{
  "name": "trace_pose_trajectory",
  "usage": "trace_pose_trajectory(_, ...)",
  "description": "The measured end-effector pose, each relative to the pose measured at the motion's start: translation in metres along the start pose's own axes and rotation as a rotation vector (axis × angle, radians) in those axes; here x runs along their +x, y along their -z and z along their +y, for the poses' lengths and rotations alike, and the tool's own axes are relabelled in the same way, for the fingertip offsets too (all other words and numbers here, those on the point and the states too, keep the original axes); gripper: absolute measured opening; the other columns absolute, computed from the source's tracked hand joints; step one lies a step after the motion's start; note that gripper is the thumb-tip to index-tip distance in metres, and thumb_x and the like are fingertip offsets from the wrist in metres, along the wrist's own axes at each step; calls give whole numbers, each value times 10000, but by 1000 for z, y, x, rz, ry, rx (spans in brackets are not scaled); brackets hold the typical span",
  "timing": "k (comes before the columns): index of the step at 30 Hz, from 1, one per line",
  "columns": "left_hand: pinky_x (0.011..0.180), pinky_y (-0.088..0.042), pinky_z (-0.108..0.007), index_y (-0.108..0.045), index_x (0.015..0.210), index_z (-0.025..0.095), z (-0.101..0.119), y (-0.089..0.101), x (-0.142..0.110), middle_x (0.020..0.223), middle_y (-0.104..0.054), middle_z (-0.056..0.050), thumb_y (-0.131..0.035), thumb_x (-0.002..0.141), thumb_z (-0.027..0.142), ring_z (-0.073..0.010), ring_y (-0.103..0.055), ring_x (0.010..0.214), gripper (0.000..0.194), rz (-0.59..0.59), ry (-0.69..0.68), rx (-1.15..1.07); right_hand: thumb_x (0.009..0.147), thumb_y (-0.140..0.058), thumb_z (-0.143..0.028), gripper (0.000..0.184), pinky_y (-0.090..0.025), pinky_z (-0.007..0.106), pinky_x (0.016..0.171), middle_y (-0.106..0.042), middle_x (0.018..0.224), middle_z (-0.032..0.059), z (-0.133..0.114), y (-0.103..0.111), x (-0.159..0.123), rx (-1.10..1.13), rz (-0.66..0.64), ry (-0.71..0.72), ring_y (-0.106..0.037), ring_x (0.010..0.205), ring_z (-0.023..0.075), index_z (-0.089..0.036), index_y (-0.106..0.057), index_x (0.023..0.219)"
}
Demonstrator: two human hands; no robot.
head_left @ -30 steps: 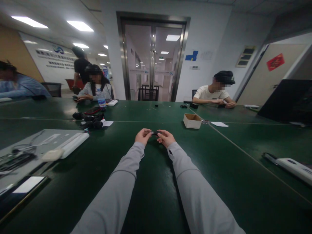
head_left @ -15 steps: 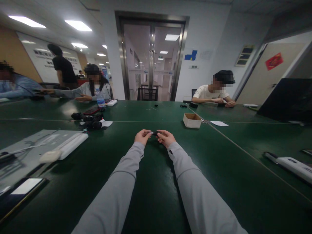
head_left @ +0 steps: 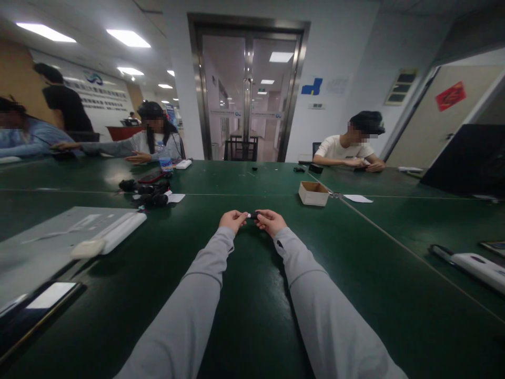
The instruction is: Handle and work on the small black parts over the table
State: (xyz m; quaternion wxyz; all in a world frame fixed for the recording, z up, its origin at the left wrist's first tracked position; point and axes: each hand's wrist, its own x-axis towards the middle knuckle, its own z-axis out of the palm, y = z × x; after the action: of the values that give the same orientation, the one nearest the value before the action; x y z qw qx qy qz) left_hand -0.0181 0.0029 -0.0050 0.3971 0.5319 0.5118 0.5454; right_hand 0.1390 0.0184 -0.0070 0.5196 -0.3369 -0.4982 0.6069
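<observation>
Between my two hands, a small dark stick-like object (head_left: 253,216) with a pale, silvery left end is held level just above the green table. The fingertips of my left hand (head_left: 232,220) are closed on its pale end. On the dark end, my right hand (head_left: 271,222) is pinched with thumb and fingers. Too little of the piece shows to tell its exact kind. Both forearms, in grey sleeves, reach forward over the table.
An open cardboard box (head_left: 313,195) sits ahead to the right. Black gear (head_left: 152,196) and a water bottle (head_left: 164,159) stand ahead left. A grey laptop (head_left: 51,226) and a phone (head_left: 43,310) lie at left, a white device (head_left: 479,268) at right. Several people are around the table.
My hands keep their pinch on the small dark object, with hardly any movement. The view has shifted slightly. At the back left, a standing person in black has moved left.
</observation>
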Motion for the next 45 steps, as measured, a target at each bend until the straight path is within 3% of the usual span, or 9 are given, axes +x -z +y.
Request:
trace_pose_trajectory(6,466,-353,-215,-570,580,150,-3,4,2,484,-562,-3,-567,656,525,-88,-463,426,383,-20,-13,183,609,-734,-186,295,-450,172,435,-614,580,25,1,2,0,9,-31,2,-565,493,93,-118,-611,868)
trace_pose_trajectory(14,457,-333,-224,-565,507,158,-9,1,7,388,-492,-4,-419,707,608,-103,-445,390,514,-54,22,264,580,-750,-191,369,-461,181,471,-634,683,27,4,6,1,59,-131,12,-582,535,96,-144,-613,918)
trace_pose_trajectory(21,461,-314,-241,-481,409,181,6,0,-3,341,-421,15,-394,732,560,-106,-401,364,505,44,42,365,576,-744,-164,401,-469,193,487,-604,677,8,2,6,-1,58,-168,-6,-585,554,101,-158,-616,956)
trace_pose_trajectory(30,453,-305,-242,-460,396,185,6,0,-2,339,-410,19,-426,709,549,-105,-383,356,481,56,74,309,565,-740,-144,427,-484,198,498,-590,799,13,-3,5,-5,73,-199,-3,-590,573,93,-195,-619,972)
trace_pose_trajectory(37,468,-345,-232,-533,440,177,4,-2,-1,380,-494,-11,-419,699,613,-114,-452,389,520,73,62,303,570,-744,-142,363,-463,183,452,-583,665,-7,-3,2,-4,114,-119,-16,-567,514,85,-161,-629,914)
trace_pose_trajectory(45,478,-377,-220,-594,547,168,-2,-4,2,466,-564,-16,-497,675,588,-103,-487,421,450,44,26,264,646,-707,-143,225,-446,184,421,-601,565,33,-6,-3,-4,87,15,-72,-545,468,93,-114,-610,847)
